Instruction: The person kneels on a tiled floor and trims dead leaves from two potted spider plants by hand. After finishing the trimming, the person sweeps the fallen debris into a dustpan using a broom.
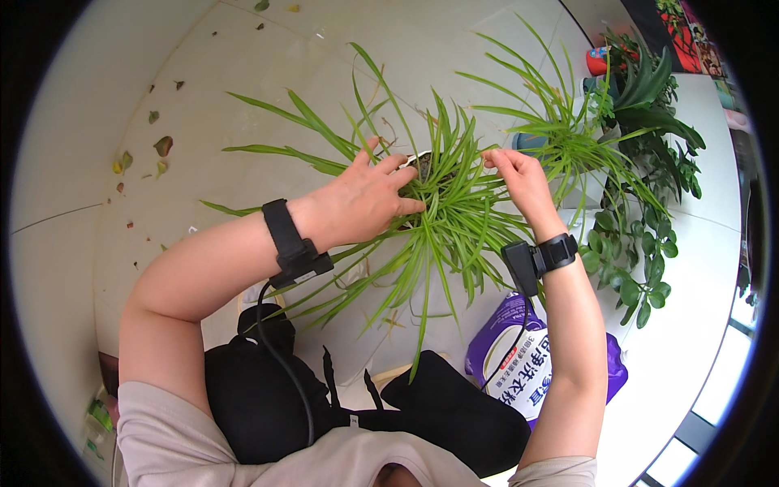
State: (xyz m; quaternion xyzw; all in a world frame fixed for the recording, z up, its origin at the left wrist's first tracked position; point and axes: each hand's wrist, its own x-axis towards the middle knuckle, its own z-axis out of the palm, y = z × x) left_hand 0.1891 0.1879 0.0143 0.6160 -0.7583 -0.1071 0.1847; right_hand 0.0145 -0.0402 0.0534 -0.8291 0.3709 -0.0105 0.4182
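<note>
A spider plant (450,201) with long arching leaves fills the middle of the view, in a pot whose white rim (420,157) and dark soil show only in part. My left hand (371,195) lies over the plant's left side, fingers spread among the leaves near the soil. At the upper right of the same plant, my right hand (517,173) has its thumb and fingertips pinched together, apparently on a thin leaf. The small thing between those fingertips is hard to make out. Each wrist wears a black strap with a small black box.
A second spider plant (554,128) stands at the upper right, beside trailing plants with rounded leaves (633,286). A purple and white printed bag (517,365) lies below my right forearm. Dry fallen leaves (163,146) dot the pale tiled floor (201,164) at left.
</note>
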